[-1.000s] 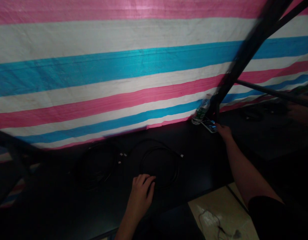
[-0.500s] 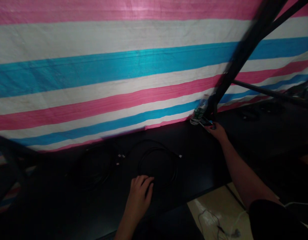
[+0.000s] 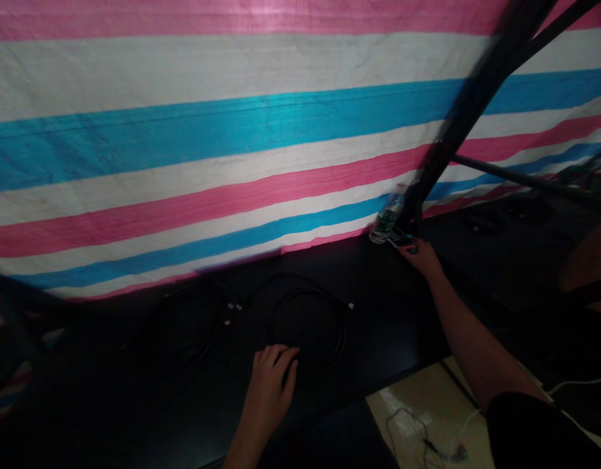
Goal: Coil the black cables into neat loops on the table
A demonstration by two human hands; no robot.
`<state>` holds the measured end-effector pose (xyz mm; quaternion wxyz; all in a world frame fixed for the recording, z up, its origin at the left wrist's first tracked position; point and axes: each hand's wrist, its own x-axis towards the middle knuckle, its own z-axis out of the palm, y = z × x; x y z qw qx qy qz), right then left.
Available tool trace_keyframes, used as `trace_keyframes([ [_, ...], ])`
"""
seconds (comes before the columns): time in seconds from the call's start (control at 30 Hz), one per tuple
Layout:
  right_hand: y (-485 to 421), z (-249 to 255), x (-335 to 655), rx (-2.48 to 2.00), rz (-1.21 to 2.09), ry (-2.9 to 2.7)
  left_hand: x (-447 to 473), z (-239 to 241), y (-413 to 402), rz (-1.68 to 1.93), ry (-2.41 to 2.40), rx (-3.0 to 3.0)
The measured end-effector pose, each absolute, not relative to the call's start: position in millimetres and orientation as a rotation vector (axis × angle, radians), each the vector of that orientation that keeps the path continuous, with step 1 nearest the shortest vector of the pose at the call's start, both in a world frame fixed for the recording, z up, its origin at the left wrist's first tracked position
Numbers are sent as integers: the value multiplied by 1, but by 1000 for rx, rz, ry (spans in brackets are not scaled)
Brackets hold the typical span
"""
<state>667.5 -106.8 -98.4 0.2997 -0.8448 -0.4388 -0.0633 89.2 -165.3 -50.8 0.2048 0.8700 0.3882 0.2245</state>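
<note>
My left hand [image 3: 271,380] lies on the dark table [image 3: 388,306], fingers curled over the near edge of a black coiled cable [image 3: 307,319]. A second dark cable coil [image 3: 183,326] rests to its left. My right hand [image 3: 424,258] reaches far across to a phone [image 3: 402,240] lying by a clear water bottle [image 3: 387,217] at the foot of the striped tarp; the fingers touch the phone, and the grip itself is too dark to read.
A pink, white and blue striped tarp [image 3: 207,143] hangs behind the table. Black metal frame bars [image 3: 476,104] slant up at the right. Pale floor [image 3: 427,417] with thin wires shows below the table edge. Part of another person [image 3: 588,260] appears at far right.
The phone has been tilted so its lit screen no longer shows, and my right hand has shifted slightly left with it. My left hand stays on the cable coil.
</note>
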Motion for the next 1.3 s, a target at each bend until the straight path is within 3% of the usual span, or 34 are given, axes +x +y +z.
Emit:
trace_keyframes([
  [0.23,-108,-102,659,-2258,-420,-1252,89,-51,-165,619,1071,2421],
  [1.3,-73,-68,641,-2570,-317,-1276,90,-55,-164,611,1082,2431],
])
